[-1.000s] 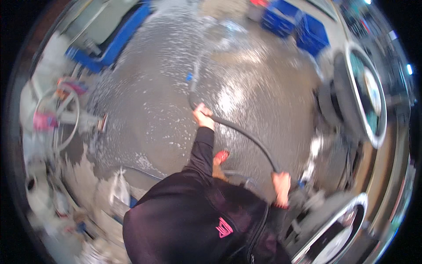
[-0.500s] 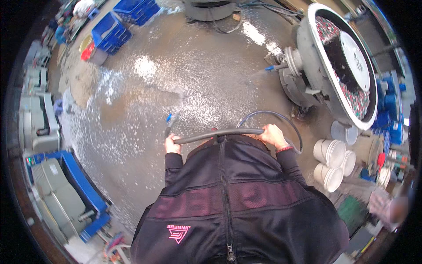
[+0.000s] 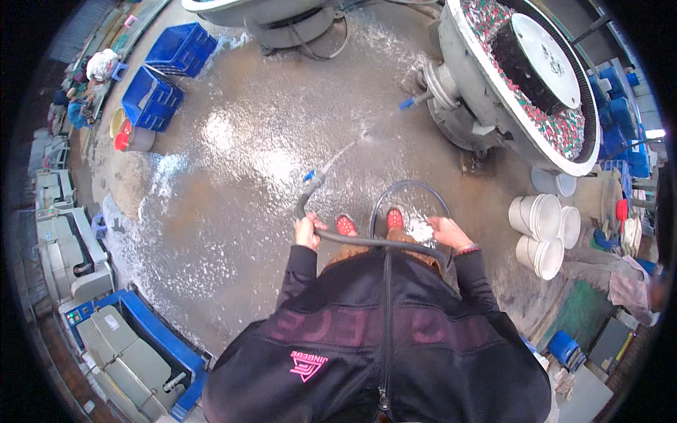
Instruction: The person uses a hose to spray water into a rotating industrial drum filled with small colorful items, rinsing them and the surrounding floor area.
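Observation:
My left hand [image 3: 307, 231] is closed round a dark grey hose [image 3: 352, 240] near its outlet end. A valve with a blue handle [image 3: 309, 175] sits at that end, and a jet of water runs from it onto the wet floor [image 3: 247, 211]. The hose sags across the front of my dark jacket [image 3: 338, 310] to my right side, where it loops back over the floor. My right hand [image 3: 450, 234] hovers just above the hose by this loop, its fingers loosely extended and not wrapped round it. Red shoes [image 3: 345, 225] show beyond the hose.
A large round tub machine [image 3: 451, 92] with small coloured pieces stands at the upper right, its blue-handled outlet spraying water. White buckets [image 3: 534, 217] are grouped on the right. Blue crates [image 3: 151, 99] and a red-and-grey bucket [image 3: 134, 137] stand upper left; grey-and-blue machines [image 3: 123, 345] line the left.
My right hand has come off the hose, which now sags lower. The left hand and nozzle have swung right, and the jet lands farther right. My view has shifted.

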`<state>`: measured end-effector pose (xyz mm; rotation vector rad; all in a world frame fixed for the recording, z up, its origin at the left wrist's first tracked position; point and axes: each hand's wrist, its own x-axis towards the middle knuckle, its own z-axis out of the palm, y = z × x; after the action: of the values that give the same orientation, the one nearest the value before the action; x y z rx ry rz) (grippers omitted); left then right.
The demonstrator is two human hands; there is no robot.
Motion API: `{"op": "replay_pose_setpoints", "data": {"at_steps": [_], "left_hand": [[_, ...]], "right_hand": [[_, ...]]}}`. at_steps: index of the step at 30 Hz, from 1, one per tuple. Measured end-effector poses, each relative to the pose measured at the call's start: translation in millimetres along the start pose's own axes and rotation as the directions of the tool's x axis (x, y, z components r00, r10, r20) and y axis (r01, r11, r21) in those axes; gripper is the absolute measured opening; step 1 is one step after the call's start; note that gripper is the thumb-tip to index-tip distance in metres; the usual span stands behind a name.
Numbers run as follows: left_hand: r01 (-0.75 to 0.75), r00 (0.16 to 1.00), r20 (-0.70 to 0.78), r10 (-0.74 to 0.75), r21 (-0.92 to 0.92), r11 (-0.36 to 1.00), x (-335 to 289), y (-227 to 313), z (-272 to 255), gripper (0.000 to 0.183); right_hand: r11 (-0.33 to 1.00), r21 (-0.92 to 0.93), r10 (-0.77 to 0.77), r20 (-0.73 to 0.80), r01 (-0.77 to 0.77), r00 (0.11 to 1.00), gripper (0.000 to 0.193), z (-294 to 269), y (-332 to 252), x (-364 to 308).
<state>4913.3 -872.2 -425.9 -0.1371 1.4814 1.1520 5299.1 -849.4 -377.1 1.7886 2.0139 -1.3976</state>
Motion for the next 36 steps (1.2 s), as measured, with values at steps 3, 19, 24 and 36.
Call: {"op": "replay_pose_setpoints", "data": {"at_steps": [3, 19, 24, 36], "left_hand": [[-0.112, 0.992, 0.064, 0.11, 0.025, 0.993, -22.5, -4.8, 17.2, 0.009], [-0.21, 0.975, 0.095, 0.2, 0.11, 0.971, -199.9, 22.4, 112.4, 0.031], [-0.207, 0.974, 0.115, 0.196, 0.096, 0.974, -215.6, 26.3, 125.0, 0.03], [-0.471, 0.873, 0.246, 0.421, 0.209, 0.857, -241.2, 34.0, 126.0, 0.035]], "right_hand": [[0.958, -0.058, -0.286, -0.126, 0.281, 0.95, 0.048, -12.3, -53.2, 76.0], [0.427, -0.036, -0.861, 0.289, 0.904, 0.418, 0.035, -48.8, -230.3, 239.0], [0.394, 0.106, -0.832, 0.463, 0.913, 0.305, 0.04, -56.3, -221.7, 261.8], [0.345, -0.27, -0.924, 0.068, 0.899, 0.375, 0.032, -142.9, -233.1, 190.1]]}}
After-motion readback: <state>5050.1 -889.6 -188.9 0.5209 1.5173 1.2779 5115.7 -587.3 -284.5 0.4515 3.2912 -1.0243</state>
